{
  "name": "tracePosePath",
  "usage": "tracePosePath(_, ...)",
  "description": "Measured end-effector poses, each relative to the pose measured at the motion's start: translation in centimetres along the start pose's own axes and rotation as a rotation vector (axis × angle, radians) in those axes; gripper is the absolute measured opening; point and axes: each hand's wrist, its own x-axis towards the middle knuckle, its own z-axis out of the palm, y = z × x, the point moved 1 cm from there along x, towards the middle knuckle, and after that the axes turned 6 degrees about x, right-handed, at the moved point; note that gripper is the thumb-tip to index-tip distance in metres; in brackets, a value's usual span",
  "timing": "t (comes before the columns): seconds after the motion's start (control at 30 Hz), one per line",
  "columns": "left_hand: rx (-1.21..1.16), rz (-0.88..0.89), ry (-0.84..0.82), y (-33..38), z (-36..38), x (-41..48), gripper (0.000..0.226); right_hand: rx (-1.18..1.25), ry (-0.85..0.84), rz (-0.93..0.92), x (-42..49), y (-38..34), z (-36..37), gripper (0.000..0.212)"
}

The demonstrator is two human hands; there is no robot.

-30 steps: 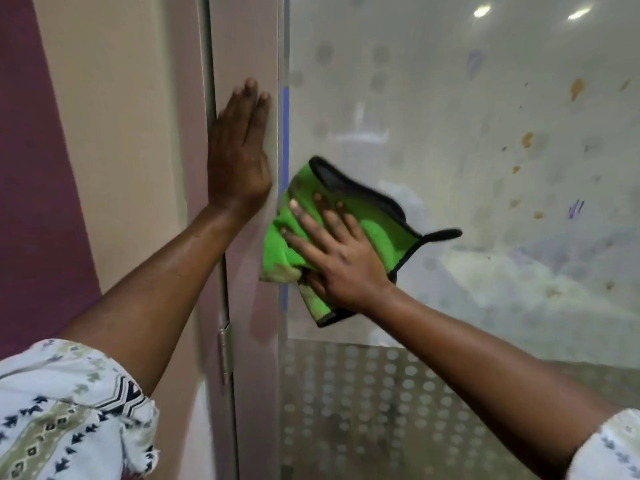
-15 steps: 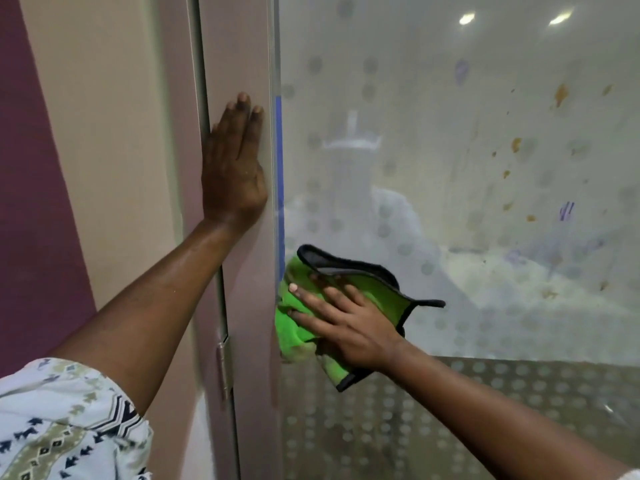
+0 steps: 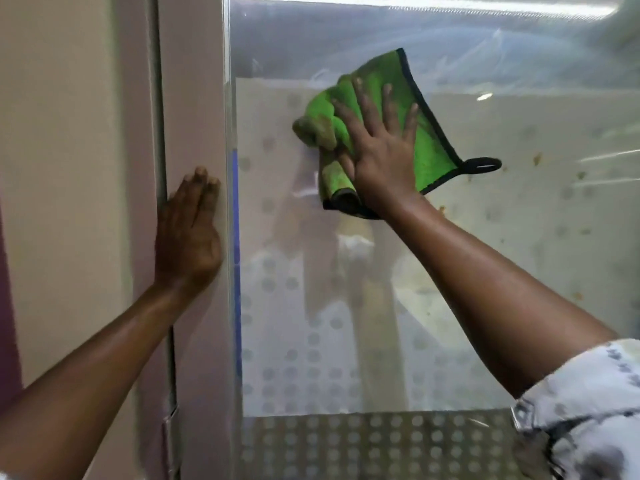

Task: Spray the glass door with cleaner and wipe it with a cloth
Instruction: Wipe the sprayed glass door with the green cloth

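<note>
I see the right hand (image 3: 381,157) spread flat, fingers splayed, pressing the green cloth (image 3: 420,133) against the glass door (image 3: 485,271), high on the pane. Cloth is bunched at its left side, black loop sticking out right. My left hand (image 3: 188,237) lies flat, fingers together, on the pinkish door frame (image 3: 194,98) beside the glass edge. Brown specks dot the glass at right.

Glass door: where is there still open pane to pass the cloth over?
Open glass door lies right of the green cloth, where brown specks remain, and below it down to the dotted band. The right hand and cloth crowd the upper middle.
</note>
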Motion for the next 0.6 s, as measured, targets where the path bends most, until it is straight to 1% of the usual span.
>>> tracePosePath(0.1,0.004,-0.021,-0.009,0.4,-0.2,0.1,0.061,0.025,0.030,0.048,-3.5,-0.1,0.9,0.071)
tracePosePath(0.17,-0.001,-0.046,-0.008,1.0,-0.5,0.2,0.061,0.055,0.052,0.077,-8.1,-0.3,2.1,0.075)
tracePosePath(0.23,0.000,-0.080,-0.012,1.8,-0.6,0.3,0.061,0.065,0.060,0.057,-13.9,-0.1,3.6,0.080)
tracePosePath(0.3,0.002,-0.120,-0.010,2.5,-0.5,0.3,0.062,0.054,0.024,0.017,-20.0,0.3,4.9,0.084)
tracePosePath(0.37,0.000,-0.164,-0.006,3.1,-0.3,0.3,0.061,0.056,-0.026,-0.014,-24.2,1.1,5.5,0.083)
tracePosePath(0.43,0.012,-0.188,-0.006,3.6,-0.1,0.4,0.062,0.064,-0.045,-0.040,-24.8,2.3,5.2,0.076)
tracePosePath(0.5,0.021,-0.162,-0.015,4.3,0.1,0.6,0.063,0.066,-0.032,-0.038,-22.4,3.5,4.3,0.074)
tracePosePath(0.6,-0.005,-0.057,-0.027,6.3,0.2,1.5,0.064,0.075,0.036,0.088,-15.3,5.8,2.0,0.077)
